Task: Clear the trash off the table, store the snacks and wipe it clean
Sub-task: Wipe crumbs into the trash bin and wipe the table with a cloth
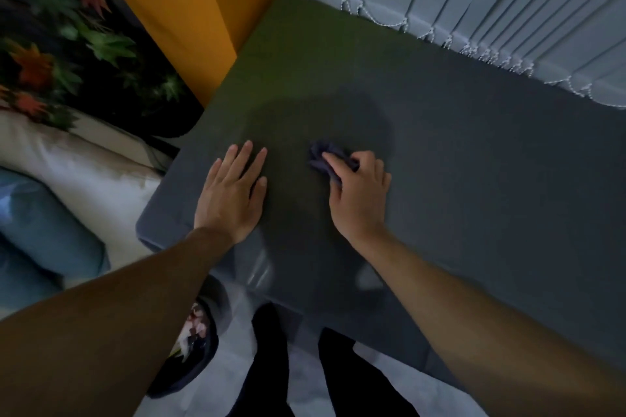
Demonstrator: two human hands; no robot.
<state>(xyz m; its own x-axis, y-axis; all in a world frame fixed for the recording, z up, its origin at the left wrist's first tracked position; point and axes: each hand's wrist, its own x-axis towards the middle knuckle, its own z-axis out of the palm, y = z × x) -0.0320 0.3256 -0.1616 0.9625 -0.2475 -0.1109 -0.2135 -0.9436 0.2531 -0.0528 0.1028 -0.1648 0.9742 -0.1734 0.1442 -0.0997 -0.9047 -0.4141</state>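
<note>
A crumpled dark blue cloth [327, 154] lies on the grey tabletop [474, 162], a little left of its middle and well back from the near edge. The right hand [359, 193] holds it: the grip is closed round the cloth, with the forefinger laid along its top, the other fingers curled over its right side, and the bunched folds sticking out ahead of the fingertips. The cloth touches the tabletop beneath the hand. Just to the left, apart from the cloth, the left hand [232, 193] rests palm down on the tabletop with its fingers straight and close together, its grip wide open and holding nothing. Both bare forearms reach in from the bottom of the view. A shadow darkens the surface around and beyond the two hands. Along the far right edge of the tabletop hang pale vertical blinds [508, 10], linked at the bottom by a bead chain [386, 22]. At the far left corner stands an orange panel [183, 10], and beside it a dark fabric printed with leaves [67, 44]. Below that lie a white cushion [84, 162] and a blue cushion [44, 230]. Under the near left corner sits a dark bin [200, 332], its contents blurred, next to the person's legs [271, 366] in dark trousers on a pale floor [305, 376].
</note>
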